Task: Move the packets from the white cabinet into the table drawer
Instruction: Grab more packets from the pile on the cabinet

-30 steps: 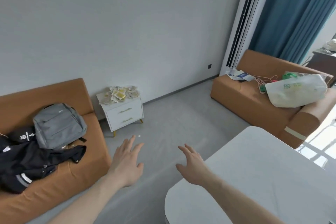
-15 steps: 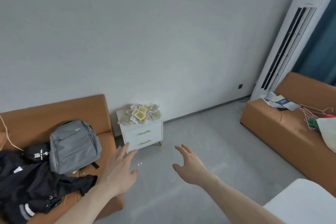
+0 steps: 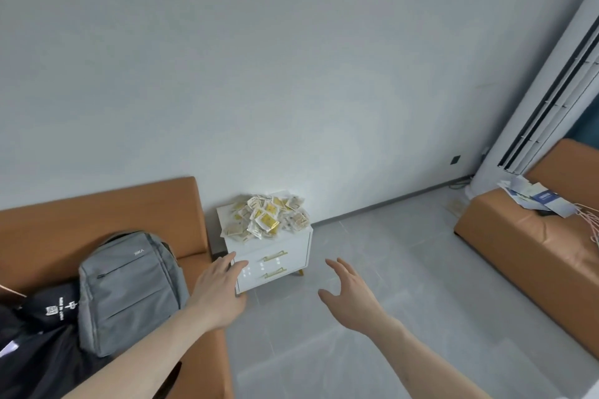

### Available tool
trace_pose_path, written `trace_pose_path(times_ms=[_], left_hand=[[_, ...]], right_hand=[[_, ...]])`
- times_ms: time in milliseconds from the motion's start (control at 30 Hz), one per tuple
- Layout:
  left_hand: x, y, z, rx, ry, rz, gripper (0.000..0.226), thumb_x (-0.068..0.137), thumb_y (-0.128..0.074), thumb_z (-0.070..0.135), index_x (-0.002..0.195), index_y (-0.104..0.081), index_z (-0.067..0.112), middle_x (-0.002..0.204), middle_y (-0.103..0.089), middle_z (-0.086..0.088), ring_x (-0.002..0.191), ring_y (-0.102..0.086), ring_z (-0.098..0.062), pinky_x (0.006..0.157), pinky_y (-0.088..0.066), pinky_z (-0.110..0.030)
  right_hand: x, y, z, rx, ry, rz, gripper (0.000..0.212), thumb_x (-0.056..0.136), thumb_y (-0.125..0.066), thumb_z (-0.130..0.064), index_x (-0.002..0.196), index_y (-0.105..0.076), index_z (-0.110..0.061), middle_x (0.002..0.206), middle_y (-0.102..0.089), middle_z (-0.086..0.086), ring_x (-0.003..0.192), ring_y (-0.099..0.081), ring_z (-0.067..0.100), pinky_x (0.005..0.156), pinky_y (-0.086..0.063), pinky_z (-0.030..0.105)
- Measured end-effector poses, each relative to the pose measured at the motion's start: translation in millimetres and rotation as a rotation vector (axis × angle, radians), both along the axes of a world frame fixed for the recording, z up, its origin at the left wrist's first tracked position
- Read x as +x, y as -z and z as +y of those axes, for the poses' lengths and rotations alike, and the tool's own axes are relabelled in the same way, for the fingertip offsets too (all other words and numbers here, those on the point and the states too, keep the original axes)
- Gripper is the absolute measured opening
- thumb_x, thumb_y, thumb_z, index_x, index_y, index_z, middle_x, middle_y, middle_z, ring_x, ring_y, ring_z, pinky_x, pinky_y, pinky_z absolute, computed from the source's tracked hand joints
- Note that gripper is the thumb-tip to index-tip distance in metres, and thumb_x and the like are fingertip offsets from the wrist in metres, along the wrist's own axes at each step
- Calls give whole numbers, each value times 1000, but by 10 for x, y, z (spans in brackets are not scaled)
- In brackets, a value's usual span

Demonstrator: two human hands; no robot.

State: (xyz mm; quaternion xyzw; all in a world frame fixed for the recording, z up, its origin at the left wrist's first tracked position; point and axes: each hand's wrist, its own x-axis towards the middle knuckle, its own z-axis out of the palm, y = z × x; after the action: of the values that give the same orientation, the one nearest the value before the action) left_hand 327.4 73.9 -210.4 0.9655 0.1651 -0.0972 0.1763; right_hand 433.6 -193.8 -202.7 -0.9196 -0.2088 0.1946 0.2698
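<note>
So both hands are out in front with nothing in them: the left hand (image 3: 217,293) has its grip wide open, fingers spread and palm down, and the right hand (image 3: 350,296) is open too with the fingers loosely curled, empty. The packets (image 3: 267,217) are all heaped in a messy pile on top of the white cabinet (image 3: 285,249), which sits against the wall beyond the fingertips, up and between the two hands, a bit closer to the left one. From this angle the left fingers overlap the cabinet's lower left front corner, but I can't tell if they're actually touching it. Both of its drawers with the gold handles (image 3: 275,257) look closed. Off to the left of the left grip there's an orange sofa (image 3: 97,214) with a grey backpack (image 3: 129,288) and some black clothing (image 3: 35,350) on it. Way out past the right grip is another orange sofa (image 3: 534,243) with papers (image 3: 534,199) on it, next to a tall white air conditioner (image 3: 547,113).
</note>
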Motion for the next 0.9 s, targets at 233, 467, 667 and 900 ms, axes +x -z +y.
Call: trace_pose_path(times_ms=[233,467,667,900], left_hand=[[1056,205,355,-51,37,55,72,96,-54,35,160,-23,31,170,-8,1,156,-11,-25,125,-20,-39],[2152,582,780,-70,-50,140,73,94,-55,34,160,-25,28,170,-11,1,154,-21,-25,120,-30,-38],[2649,811,1188,-125,-208,164,68,94,-54,32,158,-29,29,167,-16,5,149,-28,-22,114,-34,-36],[3078,1082,1754,-198,-317,200,64,94,-51,25,156,-32,28,164,-22,6,146,-32,-21,114,-34,-33]], right_hand=[[878,243,339,-11,54,34,71,99,-57,-39,162,-24,-28,171,-14,-4,156,-19,17,124,-21,31],[2122,590,790,-25,-7,72,69,99,-57,-37,160,-27,-25,169,-20,-3,156,-21,15,123,-22,29],[3165,923,1364,-83,-91,137,67,97,-61,-34,157,-33,-21,162,-32,-4,145,-40,17,115,-33,26],[3862,1306,2141,-117,-144,226,70,97,-61,-30,158,-29,-20,160,-33,0,144,-41,20,115,-36,31]])
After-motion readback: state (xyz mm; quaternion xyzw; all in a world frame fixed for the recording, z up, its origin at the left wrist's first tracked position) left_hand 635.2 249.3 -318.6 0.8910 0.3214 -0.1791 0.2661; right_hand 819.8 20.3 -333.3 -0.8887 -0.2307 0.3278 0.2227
